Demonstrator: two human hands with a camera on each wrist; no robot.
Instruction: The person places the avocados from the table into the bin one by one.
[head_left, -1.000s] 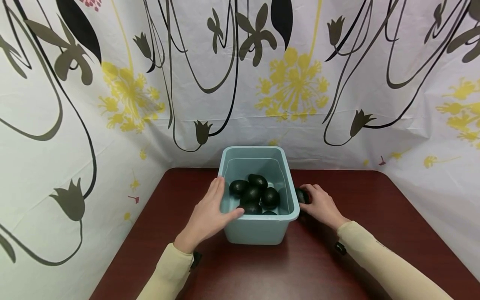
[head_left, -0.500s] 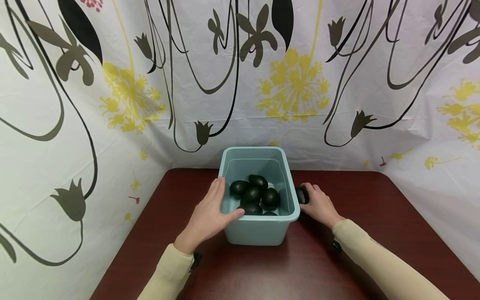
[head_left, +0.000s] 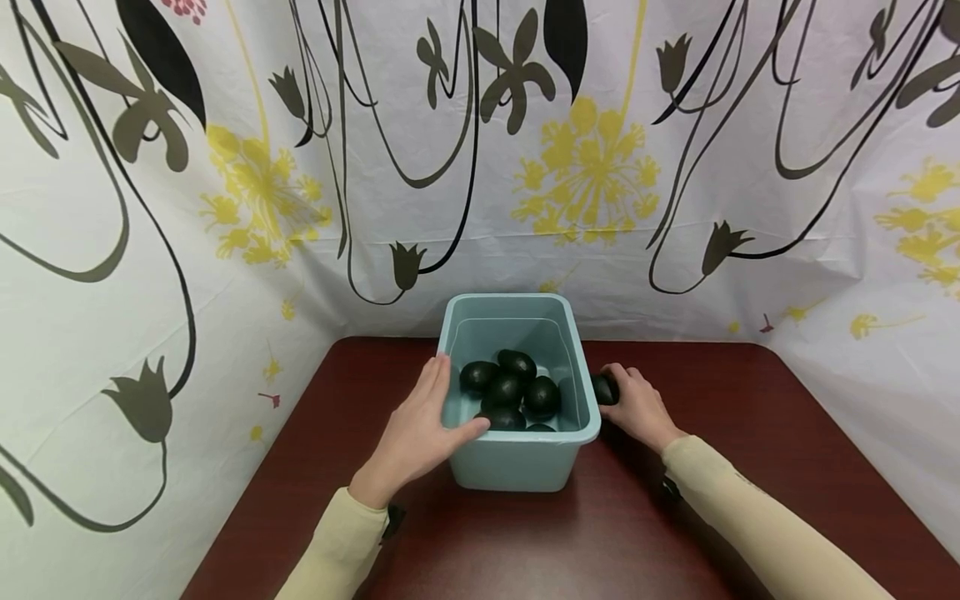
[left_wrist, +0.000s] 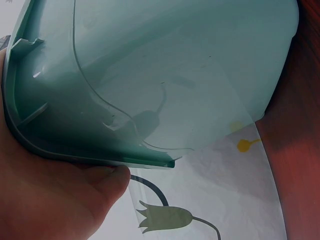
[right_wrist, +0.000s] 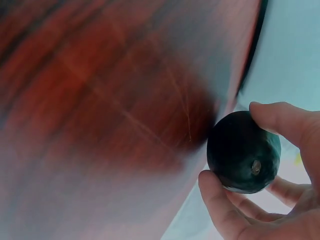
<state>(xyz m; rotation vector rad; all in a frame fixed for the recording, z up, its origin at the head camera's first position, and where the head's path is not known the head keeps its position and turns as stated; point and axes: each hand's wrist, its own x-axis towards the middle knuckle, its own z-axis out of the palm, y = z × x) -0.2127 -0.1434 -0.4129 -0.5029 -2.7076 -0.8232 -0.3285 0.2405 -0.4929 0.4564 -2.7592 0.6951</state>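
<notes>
A pale blue plastic bin stands on the table with several dark green avocados inside. My left hand rests along the bin's left rim, fingers straight and thumb over the front corner. In the left wrist view, that hand lies against the rim. Just outside the bin's right wall, my right hand holds another avocado. The right wrist view has this avocado between thumb and fingers, its pale stem scar facing the camera.
The dark red-brown table extends to both sides of the bin. A white cloth printed with flowers and vines hangs behind the table and down its sides. The bin's back edge stands close to it.
My right hand and forearm have shifted slightly up and left, still holding the avocado beside the bin. The left hand and the bin keep their places.
</notes>
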